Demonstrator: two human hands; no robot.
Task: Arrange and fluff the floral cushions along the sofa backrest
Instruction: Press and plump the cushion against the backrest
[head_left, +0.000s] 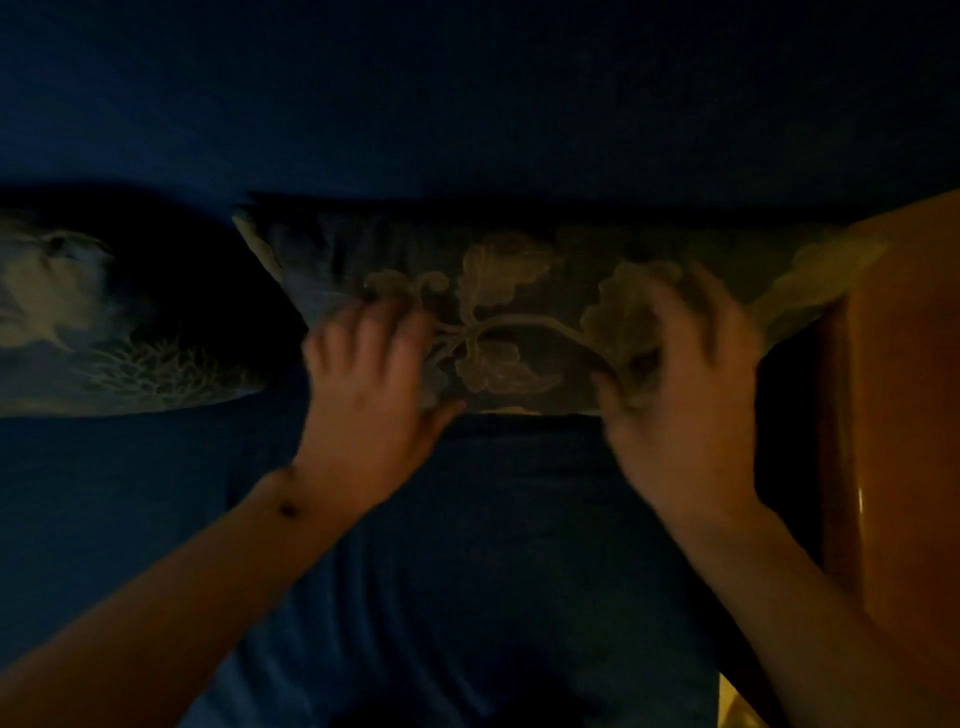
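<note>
A floral cushion with pale leaf patterns leans against the dark blue sofa backrest at the centre. My left hand presses on its lower left part, fingers curled into the fabric. My right hand grips the lower right part of the same cushion, thumb under the bottom edge. Both hands are blurred. A second floral cushion lies at the left, apart from the first, with a dark gap between them.
The blue sofa seat spreads below the cushions. An orange-brown wooden armrest rises at the right, touching the central cushion's right corner. The scene is very dim.
</note>
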